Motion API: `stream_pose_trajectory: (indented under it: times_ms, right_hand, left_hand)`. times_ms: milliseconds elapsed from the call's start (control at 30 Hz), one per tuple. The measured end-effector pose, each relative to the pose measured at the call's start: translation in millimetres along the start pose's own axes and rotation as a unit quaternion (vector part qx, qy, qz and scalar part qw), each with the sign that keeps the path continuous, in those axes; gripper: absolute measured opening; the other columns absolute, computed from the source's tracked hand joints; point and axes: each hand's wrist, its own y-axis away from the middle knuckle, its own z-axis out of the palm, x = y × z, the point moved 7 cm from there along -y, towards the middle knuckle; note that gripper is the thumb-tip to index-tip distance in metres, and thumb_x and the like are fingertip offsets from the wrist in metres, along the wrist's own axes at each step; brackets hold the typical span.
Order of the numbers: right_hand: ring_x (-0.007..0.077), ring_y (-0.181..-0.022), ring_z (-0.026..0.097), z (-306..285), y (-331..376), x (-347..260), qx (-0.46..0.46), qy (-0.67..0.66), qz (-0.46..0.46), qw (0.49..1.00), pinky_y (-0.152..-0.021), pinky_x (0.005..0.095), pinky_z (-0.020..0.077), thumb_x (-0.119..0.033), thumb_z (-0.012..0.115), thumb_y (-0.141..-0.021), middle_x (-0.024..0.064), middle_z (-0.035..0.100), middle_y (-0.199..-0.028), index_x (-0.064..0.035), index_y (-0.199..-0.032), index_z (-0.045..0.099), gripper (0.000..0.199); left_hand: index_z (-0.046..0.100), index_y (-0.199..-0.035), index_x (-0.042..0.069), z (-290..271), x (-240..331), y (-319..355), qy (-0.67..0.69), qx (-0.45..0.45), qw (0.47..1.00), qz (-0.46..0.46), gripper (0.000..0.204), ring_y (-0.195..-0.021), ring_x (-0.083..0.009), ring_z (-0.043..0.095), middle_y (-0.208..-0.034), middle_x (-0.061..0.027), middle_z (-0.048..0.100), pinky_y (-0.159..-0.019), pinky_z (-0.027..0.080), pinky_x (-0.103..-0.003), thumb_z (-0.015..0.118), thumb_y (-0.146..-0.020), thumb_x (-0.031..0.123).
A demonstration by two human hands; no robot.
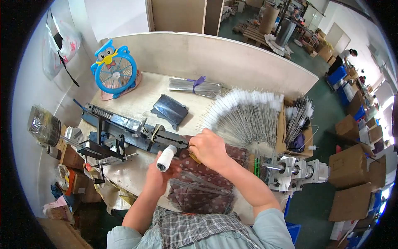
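My left hand (154,176) is curled around a white cylinder (167,157) with a dark end, which stands between the thumb and the fingers. Close by on the right, my right hand (208,150) is closed in a pinch at the end of a dark metal bench fixture (137,129). What the pinch holds is hidden. A small yellowish piece (194,158) shows just under these fingers. Below both hands lies a brown dotted cloth (203,195) with thin wires (201,182) across it. Beyond my right hand, many white-tipped wire brushes (253,118) are fanned out.
A blue cartoon-shaped fan (116,76) stands at the back left. A tied wire bundle (195,86) and a dark curved piece (170,111) lie on the table. At right are a cardboard box (306,143) of brushes and a machine with a metal shaft (298,171). Low boards (207,52) edge the back.
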Motion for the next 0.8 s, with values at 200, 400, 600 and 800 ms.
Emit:
stream_pose_trajectory:
  times_ms: [200,400,600,800]
  right_hand:
    - [0.0228,-0.077,0.055,-3.8,-0.6,-2.4,-0.03,0.026,0.012,0.999,-0.067,0.0351,0.0478,-0.02,0.067,-0.072,0.0027,0.063,-0.071,-0.0103,-0.07,0.065,0.01]
    - [0.0226,-0.081,0.057,-19.9,11.7,-1.2,0.032,-0.015,-0.008,0.999,-0.068,0.0344,0.0481,-0.016,0.067,-0.074,0.0041,0.062,-0.071,-0.0077,-0.08,0.067,0.01]
    - [0.0233,-0.07,0.062,-35.2,73.3,-0.3,0.12,-0.05,-0.04,0.991,-0.06,0.0327,0.0497,-0.011,0.069,-0.074,0.0054,0.061,-0.072,-0.0044,-0.094,0.064,0.022]
    - [0.0236,-0.071,0.061,34.5,62.2,30.0,0.089,0.017,0.022,0.996,-0.059,0.0342,0.05,-0.017,0.066,-0.076,0.0061,0.058,-0.078,-0.0059,-0.102,0.062,0.028]
  left_hand:
    - [0.065,-0.067,0.0,15.9,-21.5,-24.4,-0.474,-0.021,0.88,0.019,0.037,-0.051,-0.0121,0.053,-0.056,-0.0044,0.058,-0.048,0.041,-0.028,0.07,-0.076,0.036]
    - [0.065,-0.076,-0.001,11.4,-37.5,-32.0,-0.356,-0.038,0.934,-0.018,0.034,-0.062,-0.0199,0.06,-0.07,-0.0066,0.062,-0.058,0.046,-0.032,0.066,-0.079,0.033]
    - [0.056,-0.082,0.0,48.1,-56.9,-16.7,0.107,0.013,0.993,-0.046,0.012,-0.063,-0.0167,0.057,-0.082,-0.0088,0.061,-0.058,0.046,-0.029,0.06,-0.081,0.011]
    - [0.054,-0.068,0.002,36.0,-34.4,-27.7,-0.363,-0.03,0.927,0.085,0.014,-0.057,-0.0086,0.048,-0.06,0.0003,0.055,-0.05,0.041,-0.03,0.066,-0.069,0.011]
